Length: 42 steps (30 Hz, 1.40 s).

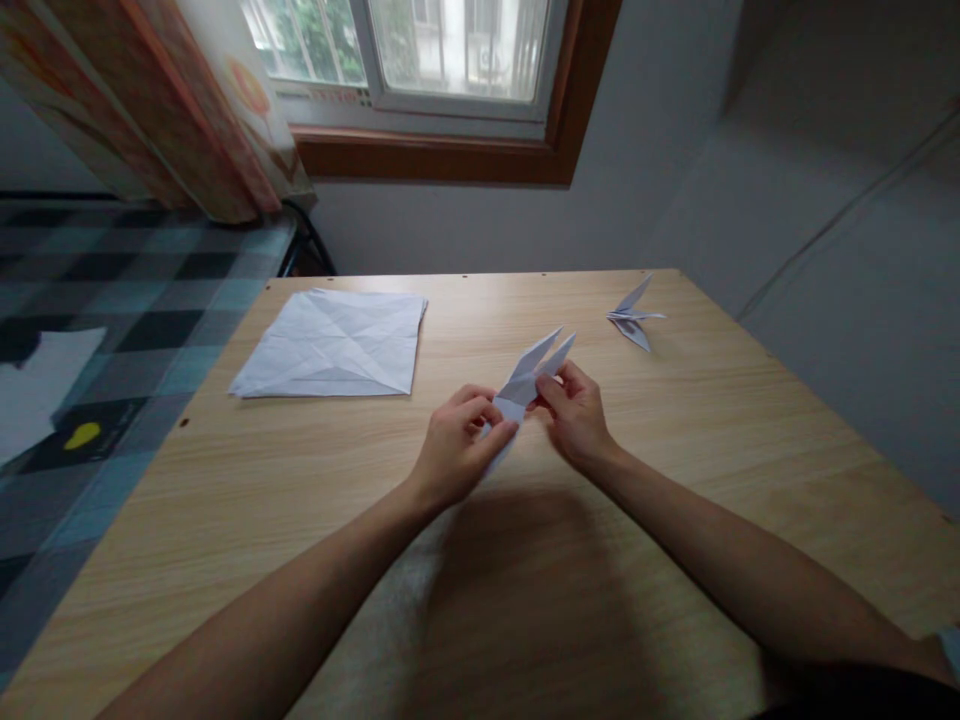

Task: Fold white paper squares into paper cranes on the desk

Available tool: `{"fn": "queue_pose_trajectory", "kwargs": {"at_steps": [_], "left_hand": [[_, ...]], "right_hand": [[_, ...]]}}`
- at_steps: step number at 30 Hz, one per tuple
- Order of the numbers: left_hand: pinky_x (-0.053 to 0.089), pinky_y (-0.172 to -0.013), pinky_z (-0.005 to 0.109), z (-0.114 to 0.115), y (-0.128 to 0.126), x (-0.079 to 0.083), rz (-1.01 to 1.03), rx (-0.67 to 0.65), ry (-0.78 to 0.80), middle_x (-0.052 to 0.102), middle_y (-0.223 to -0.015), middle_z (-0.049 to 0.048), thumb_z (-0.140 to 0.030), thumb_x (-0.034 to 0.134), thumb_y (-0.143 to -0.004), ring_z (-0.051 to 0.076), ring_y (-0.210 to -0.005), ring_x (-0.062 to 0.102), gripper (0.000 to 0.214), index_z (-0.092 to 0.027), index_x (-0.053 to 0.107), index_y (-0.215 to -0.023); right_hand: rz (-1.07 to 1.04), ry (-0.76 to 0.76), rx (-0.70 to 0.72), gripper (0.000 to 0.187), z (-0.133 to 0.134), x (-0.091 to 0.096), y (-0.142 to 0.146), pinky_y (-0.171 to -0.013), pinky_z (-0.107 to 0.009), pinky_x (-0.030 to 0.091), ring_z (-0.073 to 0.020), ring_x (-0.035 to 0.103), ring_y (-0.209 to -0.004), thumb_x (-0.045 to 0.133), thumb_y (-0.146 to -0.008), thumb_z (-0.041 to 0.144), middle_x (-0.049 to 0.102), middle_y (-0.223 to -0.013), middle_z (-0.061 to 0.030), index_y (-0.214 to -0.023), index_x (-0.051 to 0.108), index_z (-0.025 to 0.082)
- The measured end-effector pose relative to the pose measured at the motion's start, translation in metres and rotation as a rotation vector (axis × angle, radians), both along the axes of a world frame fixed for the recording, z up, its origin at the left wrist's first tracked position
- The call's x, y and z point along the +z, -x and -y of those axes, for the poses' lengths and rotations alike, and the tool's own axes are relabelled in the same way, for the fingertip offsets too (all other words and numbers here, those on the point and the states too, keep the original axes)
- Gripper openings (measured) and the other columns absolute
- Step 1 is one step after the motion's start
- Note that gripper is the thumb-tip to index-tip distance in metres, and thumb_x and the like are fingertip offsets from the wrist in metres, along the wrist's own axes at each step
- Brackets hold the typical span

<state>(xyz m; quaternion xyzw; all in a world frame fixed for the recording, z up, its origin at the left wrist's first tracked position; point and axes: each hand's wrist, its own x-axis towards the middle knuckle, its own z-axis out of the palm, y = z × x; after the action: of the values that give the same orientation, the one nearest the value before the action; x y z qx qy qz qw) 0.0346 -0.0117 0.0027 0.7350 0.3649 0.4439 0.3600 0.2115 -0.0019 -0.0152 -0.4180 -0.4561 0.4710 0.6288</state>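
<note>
A white folded paper piece (534,368) with two pointed flaps sticking up and away from me is held between both hands over the middle of the wooden table (300,500). My left hand (457,445) pinches its near end, fingers curled. My right hand (576,412) pinches its right side near the base of the flaps. The lower part of the paper is hidden behind my left fingers.
A stack of creased white square sheets (334,343) lies at the table's far left. A finished folded paper figure (634,318) sits at the far right. A bed with a checked cover (112,330) borders the table's left; a wall runs along the right, a window behind.
</note>
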Motion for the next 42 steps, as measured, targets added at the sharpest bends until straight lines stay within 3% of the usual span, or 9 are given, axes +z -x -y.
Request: {"fn": "queue_pose_trajectory", "kwargs": {"at_steps": [4,8,13,17,20,27,32,36,42], "left_hand": [[0.049,-0.075,0.03,0.0,-0.002,-0.008,0.003,0.128,-0.163,0.063,-0.092,0.0017,-0.017,0.07,-0.077,0.016,-0.083,0.06,0.021,-0.02,0.058,-0.093],[0.05,-0.093,0.042,0.001,-0.001,-0.009,-0.077,0.161,-0.358,0.054,-0.132,0.0115,-0.019,0.073,-0.077,0.026,-0.118,0.056,0.053,-0.024,0.053,-0.126],[0.041,-0.106,0.052,0.003,0.002,-0.004,-0.217,0.115,-0.432,0.045,-0.144,0.0131,-0.021,0.071,-0.081,0.032,-0.134,0.044,0.034,-0.025,0.06,-0.114],[0.035,-0.111,0.056,0.004,0.003,-0.003,-0.255,0.127,-0.435,0.044,-0.145,0.0136,-0.031,0.076,-0.078,0.035,-0.137,0.04,0.038,-0.024,0.059,-0.111],[0.033,-0.112,0.058,0.002,0.004,-0.005,-0.228,0.083,-0.387,0.042,-0.147,0.0143,-0.036,0.076,-0.078,0.036,-0.139,0.038,0.042,-0.024,0.057,-0.113],[0.047,-0.099,0.045,-0.003,0.003,-0.013,0.229,-0.072,-0.09,0.049,-0.142,0.0171,-0.048,0.081,-0.071,0.03,-0.122,0.055,0.076,-0.022,0.045,-0.133],[0.048,-0.085,0.034,-0.002,0.0,-0.009,0.219,-0.017,0.084,0.066,-0.107,0.0073,-0.035,0.071,-0.081,0.02,-0.093,0.062,0.051,-0.019,0.058,-0.128],[0.047,-0.076,0.03,-0.002,-0.003,-0.008,0.268,0.058,0.077,0.062,-0.095,0.0034,-0.027,0.074,-0.077,0.017,-0.086,0.058,0.041,-0.019,0.064,-0.115],[0.045,-0.066,0.025,0.001,-0.008,-0.005,0.41,0.074,0.207,0.058,-0.085,-0.0003,-0.021,0.074,-0.074,0.011,-0.071,0.053,0.044,-0.019,0.06,-0.116]], "right_hand": [[-0.012,0.023,0.091,0.039,0.0,-0.003,0.0,-0.062,-0.027,0.047,-0.0127,0.055,-0.063,0.073,-0.077,0.058,0.061,-0.071,0.0028,-0.08,0.059,0.022],[0.03,0.022,0.144,0.04,0.001,-0.005,-0.002,-0.066,-0.028,0.047,-0.0137,0.054,-0.064,0.072,-0.078,0.06,0.058,-0.069,0.0025,-0.077,0.059,0.022],[0.049,-0.013,0.166,0.039,0.001,-0.004,-0.004,-0.067,-0.029,0.047,-0.014,0.053,-0.065,0.072,-0.079,0.059,0.058,-0.071,0.0021,-0.077,0.06,0.022],[0.056,-0.005,0.161,0.039,0.002,-0.002,-0.004,-0.068,-0.029,0.048,-0.0144,0.053,-0.065,0.073,-0.079,0.059,0.057,-0.069,0.0022,-0.076,0.061,0.022],[0.025,0.038,0.176,0.04,0.003,0.001,-0.003,-0.066,-0.028,0.048,-0.0138,0.053,-0.064,0.075,-0.075,0.06,0.059,-0.071,0.002,-0.076,0.061,0.022],[-0.009,0.119,0.391,0.043,0.004,0.001,-0.003,-0.065,-0.028,0.049,-0.0151,0.057,-0.067,0.075,-0.075,0.062,0.065,-0.076,-0.0005,-0.082,0.066,0.021],[0.057,0.091,0.454,0.045,0.005,0.0,-0.003,-0.066,-0.029,0.05,-0.0154,0.058,-0.068,0.074,-0.075,0.064,0.065,-0.074,-0.0006,-0.079,0.064,0.02],[0.102,0.075,0.448,0.046,0.006,0.002,-0.002,-0.061,-0.026,0.045,-0.0124,0.052,-0.062,0.074,-0.075,0.063,0.06,-0.068,0.0019,-0.073,0.061,0.019],[0.115,0.064,0.403,0.047,0.005,-0.001,-0.002,-0.055,-0.024,0.039,-0.0103,0.045,-0.057,0.072,-0.077,0.063,0.053,-0.062,0.0041,-0.07,0.058,0.019]]}}
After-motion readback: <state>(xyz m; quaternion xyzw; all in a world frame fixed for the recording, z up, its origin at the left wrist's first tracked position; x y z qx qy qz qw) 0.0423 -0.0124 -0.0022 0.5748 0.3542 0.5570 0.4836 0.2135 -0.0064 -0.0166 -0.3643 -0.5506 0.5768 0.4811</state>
